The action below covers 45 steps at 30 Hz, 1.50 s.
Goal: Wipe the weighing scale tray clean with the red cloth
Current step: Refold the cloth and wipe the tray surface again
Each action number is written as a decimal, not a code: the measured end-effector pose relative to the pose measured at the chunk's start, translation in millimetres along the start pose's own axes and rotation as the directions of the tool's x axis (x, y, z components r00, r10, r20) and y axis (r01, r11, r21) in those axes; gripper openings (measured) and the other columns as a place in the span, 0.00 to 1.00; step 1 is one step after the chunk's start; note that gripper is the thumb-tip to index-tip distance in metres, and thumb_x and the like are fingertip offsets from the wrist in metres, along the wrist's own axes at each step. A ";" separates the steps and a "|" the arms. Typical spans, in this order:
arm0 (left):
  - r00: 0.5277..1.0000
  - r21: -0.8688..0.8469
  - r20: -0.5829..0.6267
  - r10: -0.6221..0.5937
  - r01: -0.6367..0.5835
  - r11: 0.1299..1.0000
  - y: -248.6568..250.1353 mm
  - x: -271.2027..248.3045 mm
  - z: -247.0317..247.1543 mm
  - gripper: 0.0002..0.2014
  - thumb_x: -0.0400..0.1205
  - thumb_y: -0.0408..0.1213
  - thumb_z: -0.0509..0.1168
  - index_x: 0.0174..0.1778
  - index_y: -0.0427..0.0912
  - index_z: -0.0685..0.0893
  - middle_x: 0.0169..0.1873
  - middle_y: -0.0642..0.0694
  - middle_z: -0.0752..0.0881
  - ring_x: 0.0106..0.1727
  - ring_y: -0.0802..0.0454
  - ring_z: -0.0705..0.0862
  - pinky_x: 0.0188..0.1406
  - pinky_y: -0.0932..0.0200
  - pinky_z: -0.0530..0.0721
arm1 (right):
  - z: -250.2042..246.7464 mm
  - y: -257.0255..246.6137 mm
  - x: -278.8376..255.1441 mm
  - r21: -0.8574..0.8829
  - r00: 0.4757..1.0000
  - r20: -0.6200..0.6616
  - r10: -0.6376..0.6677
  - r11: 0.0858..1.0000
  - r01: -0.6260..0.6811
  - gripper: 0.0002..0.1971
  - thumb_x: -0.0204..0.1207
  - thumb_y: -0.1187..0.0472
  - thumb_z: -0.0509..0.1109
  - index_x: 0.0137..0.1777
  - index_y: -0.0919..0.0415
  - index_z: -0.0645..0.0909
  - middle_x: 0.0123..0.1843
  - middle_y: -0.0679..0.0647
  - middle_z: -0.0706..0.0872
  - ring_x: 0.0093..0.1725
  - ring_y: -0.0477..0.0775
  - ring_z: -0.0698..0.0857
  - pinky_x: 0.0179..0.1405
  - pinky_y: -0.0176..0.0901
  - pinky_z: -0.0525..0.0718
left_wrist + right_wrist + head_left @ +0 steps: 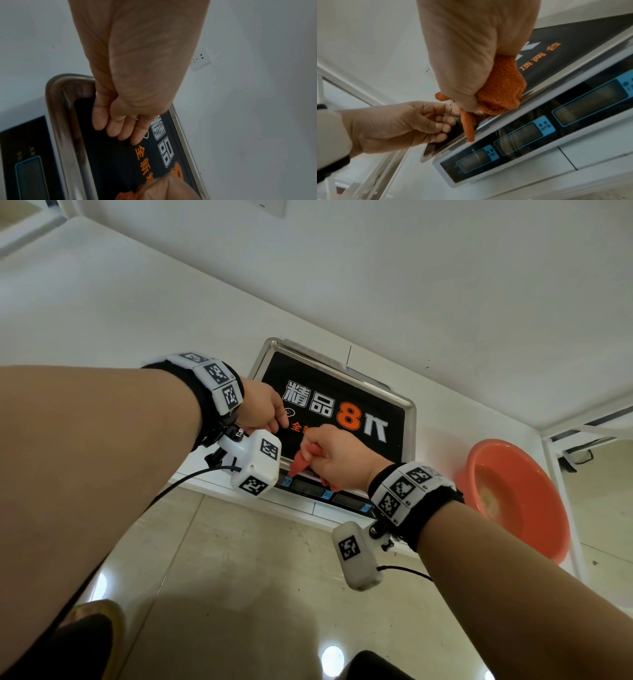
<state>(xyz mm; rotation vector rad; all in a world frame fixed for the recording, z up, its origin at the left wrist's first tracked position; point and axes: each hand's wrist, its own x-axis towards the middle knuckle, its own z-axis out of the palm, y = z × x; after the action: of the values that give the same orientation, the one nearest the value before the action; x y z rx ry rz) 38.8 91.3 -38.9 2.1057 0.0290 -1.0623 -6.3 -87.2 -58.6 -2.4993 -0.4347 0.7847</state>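
- The weighing scale tray [407,409], a steel pan with a black printed sheet covering its floor, sits on top of the scale on a white counter [137,313], directly ahead of both hands; its long axis runs left to right across the person's front.
- The red cloth [500,86] is bunched in the right hand [337,455], fingers and thumb curled tight round it, at the tray's near rim, with a tail hanging over the edge toward the scale's display panel [530,134].
- The right hand is the one placed to wipe; most of the sheet lies beyond it, so I judge the stroke should go away from the body and sideways.
- The left hand [262,412] hovers over the tray's left end, fingers loosely curled, holding nothing; whether it touches the sheet is unclear.
- An orange basin [513,494] stands well to the right.
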 end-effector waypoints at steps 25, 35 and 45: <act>0.997 0.132 0.063 0.041 -0.049 0.990 -9.0 5.4 -11.9 0.17 0.81 0.25 0.61 0.64 0.41 0.83 0.62 0.40 0.83 0.67 0.40 0.81 0.70 0.45 0.79 | 2.5 35.8 1.8 -0.070 0.928 -0.312 0.202 0.969 -0.235 0.16 0.84 0.57 0.64 0.33 0.53 0.76 0.46 0.52 0.85 0.41 0.50 0.85 0.45 0.46 0.87; 0.999 0.102 0.010 0.041 -0.042 0.994 -12.7 0.0 -38.0 0.18 0.80 0.25 0.64 0.65 0.41 0.83 0.61 0.44 0.85 0.66 0.45 0.82 0.71 0.46 0.78 | -4.8 3.1 25.9 0.273 0.936 -0.217 0.275 0.938 -0.212 0.09 0.86 0.58 0.65 0.49 0.59 0.85 0.34 0.55 0.89 0.28 0.48 0.87 0.30 0.40 0.89; 0.995 -0.086 -0.099 0.022 -0.031 0.996 -23.7 -3.7 -48.1 0.20 0.80 0.19 0.57 0.63 0.39 0.83 0.58 0.40 0.88 0.60 0.42 0.86 0.63 0.45 0.84 | 15.9 -77.5 61.6 -0.299 0.993 -0.102 -0.058 0.954 0.025 0.15 0.87 0.58 0.59 0.57 0.64 0.86 0.56 0.61 0.87 0.55 0.60 0.85 0.58 0.50 0.83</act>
<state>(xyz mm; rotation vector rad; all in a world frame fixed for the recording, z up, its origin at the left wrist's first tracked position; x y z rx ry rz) 61.0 139.9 -33.6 2.0716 0.0934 -0.9256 20.7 9.3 -56.5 -2.7848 -0.6032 0.5978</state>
